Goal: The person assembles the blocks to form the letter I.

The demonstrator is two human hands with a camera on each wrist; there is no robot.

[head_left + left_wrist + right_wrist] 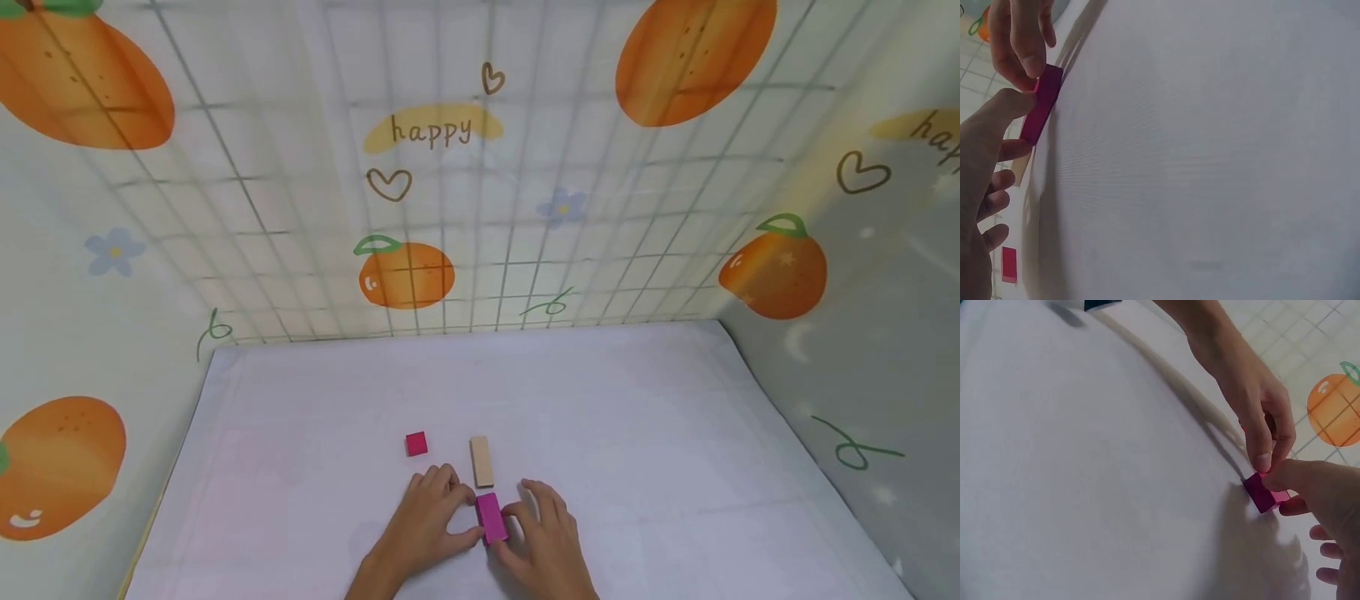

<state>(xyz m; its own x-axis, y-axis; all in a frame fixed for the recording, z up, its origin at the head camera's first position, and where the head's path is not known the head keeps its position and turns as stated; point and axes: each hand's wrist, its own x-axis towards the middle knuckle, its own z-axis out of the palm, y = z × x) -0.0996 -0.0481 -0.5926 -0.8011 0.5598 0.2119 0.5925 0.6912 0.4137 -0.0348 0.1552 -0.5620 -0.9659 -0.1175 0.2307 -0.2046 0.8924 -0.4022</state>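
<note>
While the left hand (422,518) and right hand (552,543), both half-closed, pinch a smooth magenta rectangular block (492,517) at the desk (660,450), a pale, wood-toned bar (482,461) lies just beyond; a small, sharp-edged red block (416,443) sits farther left.

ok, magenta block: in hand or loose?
In hand: left hand and right hand grip the magenta block from either side, head view.

A white desk (660,433) is carrying a red cube (416,443) and, to its right, a slim beige block (482,461); whether the magenta block (492,517) is touching the surface, no view is showing clearly.
</note>
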